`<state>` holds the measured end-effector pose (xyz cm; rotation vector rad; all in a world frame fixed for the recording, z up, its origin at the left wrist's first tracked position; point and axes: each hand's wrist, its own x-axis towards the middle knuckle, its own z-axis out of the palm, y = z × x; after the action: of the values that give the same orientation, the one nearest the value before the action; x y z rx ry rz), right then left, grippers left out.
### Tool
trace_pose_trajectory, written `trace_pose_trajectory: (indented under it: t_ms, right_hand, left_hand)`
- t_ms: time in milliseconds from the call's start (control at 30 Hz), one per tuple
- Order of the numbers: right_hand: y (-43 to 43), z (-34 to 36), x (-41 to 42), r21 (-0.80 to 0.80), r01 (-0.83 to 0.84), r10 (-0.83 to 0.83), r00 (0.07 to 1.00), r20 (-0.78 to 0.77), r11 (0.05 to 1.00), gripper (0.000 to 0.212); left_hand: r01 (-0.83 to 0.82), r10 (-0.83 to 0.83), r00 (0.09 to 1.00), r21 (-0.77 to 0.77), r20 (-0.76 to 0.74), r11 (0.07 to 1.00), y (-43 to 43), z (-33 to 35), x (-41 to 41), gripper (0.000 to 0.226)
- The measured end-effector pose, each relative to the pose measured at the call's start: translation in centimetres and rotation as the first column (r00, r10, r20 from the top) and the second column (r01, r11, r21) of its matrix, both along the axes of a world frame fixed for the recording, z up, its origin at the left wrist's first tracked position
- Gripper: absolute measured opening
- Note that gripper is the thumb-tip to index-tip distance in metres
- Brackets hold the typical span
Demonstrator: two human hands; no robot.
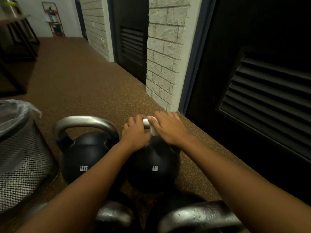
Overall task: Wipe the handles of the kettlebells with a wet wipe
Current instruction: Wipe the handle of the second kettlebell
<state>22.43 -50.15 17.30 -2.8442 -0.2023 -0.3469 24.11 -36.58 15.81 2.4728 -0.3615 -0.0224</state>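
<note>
Black wire mesh bin (21, 148) with a clear plastic liner, well left of the left fingers. It only matters once the wipe gets binned.
Black round 12KG kettlebell (84, 157) with a grey steel loop, just left of the left knuckles, no hand on it.
Black round 8KG kettlebell (153, 167) sits directly under both sets of fingers. Its grey steel handle (146, 122) shows only as a short bit between the hands.
Two more grey steel handles (198, 217) lie nearer the body than the fingers, under the forearms.
Left hand (134, 133): fingers curled over the 8KG handle, gripping it.
Right hand (168, 128): fingers wrapped over the white wet wipe (153, 128), holding it on the handle, thumb on top.

Risks:
- The left grip covers its end of the handle, so that patch gets skipped unless the hand shifts.
- The wipe looks bunched into a narrow strip and may miss the underside.
- A hard sideways stroke could rock the bell into the 12KG one and nip the left knuckles.
- On wet steel the grip may slip.
</note>
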Motion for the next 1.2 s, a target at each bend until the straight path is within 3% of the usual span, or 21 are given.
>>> trace_pose_trajectory:
  t_ms: [67,133,267,367,400,500,600,700,767,833,933,1000,1067,1133,1200]
  right_hand:
    - [-1.0,-0.3,-0.1,0.065,-0.009,0.009,1.0,-0.005,0.998,0.042]
    - [-1.7,-0.7,-0.1,0.227,0.012,-0.009,1.0,-0.018,0.974,0.041]
    - [-3.0,-1.6,-0.3,0.564,0.117,-0.062,0.991,-0.116,0.818,0.043]
    - [-3.6,-1.9,-0.3,0.685,0.244,-0.13,0.968,-0.216,0.687,0.043]
    - [-3.4,-1.9,-0.2,0.665,0.281,-0.163,0.958,-0.234,0.692,0.043]
    - [-1.8,-1.5,0.0,0.443,0.251,-0.226,0.968,-0.109,0.861,0.04]
    - [0.1,-1.0,-0.3,0.244,0.13,-0.138,0.99,0.015,0.961,0.042]
    - [-0.1,-0.9,-0.6,0.1,0.076,-0.081,0.996,0.045,0.992,0.043]
    - [-1.1,-1.1,-0.7,0.135,0.071,-0.077,0.996,0.037,0.988,0.045]
    - [-2.3,-1.4,-0.7,0.287,0.134,-0.131,0.991,-0.031,0.948,0.049]
    - [-3.6,-2.0,-0.2,0.545,0.271,-0.164,0.957,-0.238,0.793,0.054]
    - [-3.9,-1.6,0.2,0.572,0.353,-0.186,0.925,-0.331,0.74,0.062]
    - [-3.4,-0.9,0.5,0.459,0.378,-0.241,0.913,-0.33,0.804,0.063]
    - [-2.0,-0.2,0.8,0.216,0.302,-0.255,0.942,-0.22,0.929,0.057]
    - [0.2,0.1,0.8,0.066,0.168,-0.164,0.984,-0.065,0.984,0.048]
  left_hand:
    - [0.037,-0.037,0.999,0.001,-0.007,0.999,0.4,0.3,0.3,0.054]
    - [0.077,-0.077,0.997,-0.002,0.005,0.997,0.7,0.5,0.5,0.055]
    - [0.187,-0.189,0.981,-0.056,-0.04,0.981,1.7,0.5,0.9,0.06]
    - [0.169,-0.175,0.983,-0.102,-0.055,0.98,1.7,0.2,1.4,0.047]
    - [0.141,-0.147,0.988,-0.109,-0.045,0.984,1.5,-0.1,1.4,0.044]
    - [0.091,-0.095,0.995,-0.098,-0.036,0.991,0.8,-0.7,1.3,0.041]
    - [0.088,-0.09,0.995,-0.085,-0.029,0.993,0.8,-1.0,1.6,0.043]
    - [0.088,-0.09,0.996,-0.083,-0.028,0.993,0.8,-1.2,1.7,0.045]
    - [0.077,-0.08,0.996,-0.076,-0.029,0.994,0.7,-1.2,1.5,0.046]
    - [0.07,-0.073,0.997,-0.076,-0.031,0.995,0.7,-1.0,1.3,0.046]
    - [0.074,-0.078,0.995,-0.075,-0.054,0.994,0.6,-0.6,1.1,0.046]
    - [0.079,-0.084,0.994,-0.069,-0.068,0.994,0.6,-0.4,1.0,0.046]
    - [0.077,-0.082,0.993,-0.065,-0.08,0.995,0.6,-0.3,0.9,0.046]
    - [0.069,-0.074,0.994,-0.062,-0.078,0.996,0.5,-0.3,1.0,0.046]
    - [0.061,-0.066,0.995,-0.056,-0.08,0.997,0.5,-0.5,1.2,0.046]
